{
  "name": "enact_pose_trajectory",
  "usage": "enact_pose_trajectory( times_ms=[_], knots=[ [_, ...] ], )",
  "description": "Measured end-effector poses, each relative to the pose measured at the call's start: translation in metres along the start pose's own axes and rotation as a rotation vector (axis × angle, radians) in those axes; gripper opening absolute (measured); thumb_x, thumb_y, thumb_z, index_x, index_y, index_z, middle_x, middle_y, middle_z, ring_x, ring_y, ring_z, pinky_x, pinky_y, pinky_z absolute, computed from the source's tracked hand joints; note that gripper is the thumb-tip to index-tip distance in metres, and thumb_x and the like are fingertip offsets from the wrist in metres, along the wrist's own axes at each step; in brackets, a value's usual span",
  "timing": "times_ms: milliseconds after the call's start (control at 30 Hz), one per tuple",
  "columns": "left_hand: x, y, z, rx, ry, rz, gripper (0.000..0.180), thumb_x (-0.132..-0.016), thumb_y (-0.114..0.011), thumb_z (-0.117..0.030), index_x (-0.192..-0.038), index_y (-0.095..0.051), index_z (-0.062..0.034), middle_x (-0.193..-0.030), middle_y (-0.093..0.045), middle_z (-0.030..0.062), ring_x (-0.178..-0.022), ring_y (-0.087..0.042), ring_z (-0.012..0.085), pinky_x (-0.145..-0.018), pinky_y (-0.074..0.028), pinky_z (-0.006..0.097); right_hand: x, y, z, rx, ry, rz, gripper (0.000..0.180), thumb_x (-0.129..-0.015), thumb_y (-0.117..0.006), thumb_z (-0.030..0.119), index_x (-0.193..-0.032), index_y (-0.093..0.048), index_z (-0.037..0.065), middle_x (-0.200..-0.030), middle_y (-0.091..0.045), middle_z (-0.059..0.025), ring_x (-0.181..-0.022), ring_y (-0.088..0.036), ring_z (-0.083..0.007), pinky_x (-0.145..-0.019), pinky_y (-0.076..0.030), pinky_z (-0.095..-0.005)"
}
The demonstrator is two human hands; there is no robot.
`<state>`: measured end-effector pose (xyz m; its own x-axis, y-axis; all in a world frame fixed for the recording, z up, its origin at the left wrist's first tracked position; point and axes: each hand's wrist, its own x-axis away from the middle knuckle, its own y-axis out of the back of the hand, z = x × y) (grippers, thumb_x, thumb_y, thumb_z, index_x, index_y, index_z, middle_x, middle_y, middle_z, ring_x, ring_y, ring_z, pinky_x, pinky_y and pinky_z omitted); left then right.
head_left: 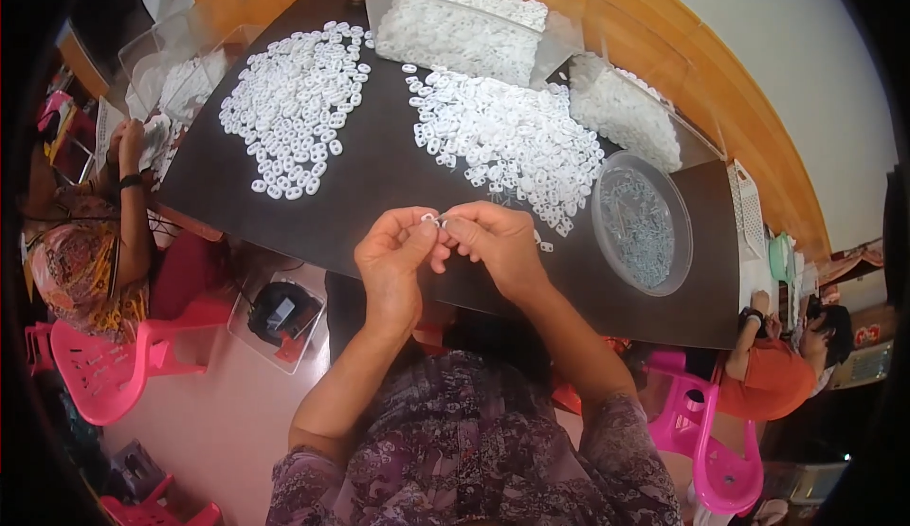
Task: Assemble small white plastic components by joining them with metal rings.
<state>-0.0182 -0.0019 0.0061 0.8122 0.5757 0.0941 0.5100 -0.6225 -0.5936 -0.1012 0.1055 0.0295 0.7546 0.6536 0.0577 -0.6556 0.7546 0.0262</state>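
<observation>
Over the near edge of the dark table (379,171), my two hands meet at the fingertips. Between thumb and fingers, my left hand (391,256) pinches a small white plastic piece (428,217). My right hand (500,244) is closed in a pinch against it; what its fingertips grip is too small to make out. Just beyond my hands lies a spread heap of loose white plastic pieces (502,128). Farther left is a pile of white oval pieces with two holes (299,99). A round clear tub (604,232) of small grey metal screws or pins stands at the right.
Clear bins (559,47) full of white pieces line the back; another bin (697,133) sits at right. At far left a person (85,232) works by a pink chair (100,365). A person in orange (773,379) sits at right near another pink chair (725,469).
</observation>
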Motion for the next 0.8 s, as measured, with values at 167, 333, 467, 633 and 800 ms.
enact_pose_trajectory(
  times_ms=[167,333,467,633,800],
  knots=[
    [0.002,0.001,-0.001,-0.072,0.013,0.069,0.011,-0.087,-0.058,-0.005,-0.091,-0.06,0.0046,-0.076,-0.062,0.0093,-0.059,-0.057,0.0118,-0.051,-0.046,0.022,0.001,0.008,-0.006,0.087,0.072,0.132,0.017,-0.087,-0.058,0.004,-0.099,-0.059,-0.008,-0.082,-0.064,-0.0082,-0.074,-0.06,-0.0124,-0.069,-0.049,-0.0246],
    [0.005,0.003,-0.001,-0.122,0.058,0.089,0.011,-0.087,-0.058,-0.005,-0.091,-0.061,0.0045,-0.075,-0.063,0.0093,-0.058,-0.057,0.012,-0.05,-0.045,0.022,0.002,0.01,-0.013,-0.056,0.057,0.041,0.009,-0.084,-0.059,0.002,-0.091,-0.06,-0.003,-0.077,-0.063,-0.0043,-0.07,-0.059,-0.0092,-0.063,-0.048,-0.0228],
    [0.006,0.002,0.001,-0.101,0.104,0.076,0.011,-0.086,-0.059,-0.005,-0.09,-0.061,0.0049,-0.076,-0.063,0.0099,-0.058,-0.057,0.0123,-0.05,-0.045,0.022,0.006,0.01,-0.003,-0.062,0.028,0.05,0.014,-0.085,-0.058,0.005,-0.096,-0.06,-0.003,-0.082,-0.064,-0.0069,-0.073,-0.06,-0.0104,-0.064,-0.046,-0.0218],
    [0.004,0.001,-0.004,-0.067,0.098,0.068,0.011,-0.086,-0.059,-0.004,-0.092,-0.06,0.0055,-0.076,-0.063,0.0111,-0.057,-0.057,0.0122,-0.049,-0.045,0.022,0.004,0.01,-0.001,-0.026,0.067,-0.025,0.015,-0.083,-0.059,0.007,-0.096,-0.063,0.0,-0.076,-0.063,-0.0014,-0.066,-0.054,-0.0056,-0.058,-0.041,-0.0188],
    [0.004,0.007,-0.001,-0.072,0.062,0.076,0.016,-0.087,-0.057,-0.003,-0.101,-0.058,0.006,-0.077,-0.062,0.0098,-0.058,-0.056,0.0094,-0.05,-0.044,0.02,0.0,0.014,-0.009,-0.038,0.044,0.016,0.014,-0.082,-0.06,0.006,-0.095,-0.065,0.002,-0.076,-0.061,0.0013,-0.065,-0.051,-0.0041,-0.057,-0.039,-0.0179]
  ],
)
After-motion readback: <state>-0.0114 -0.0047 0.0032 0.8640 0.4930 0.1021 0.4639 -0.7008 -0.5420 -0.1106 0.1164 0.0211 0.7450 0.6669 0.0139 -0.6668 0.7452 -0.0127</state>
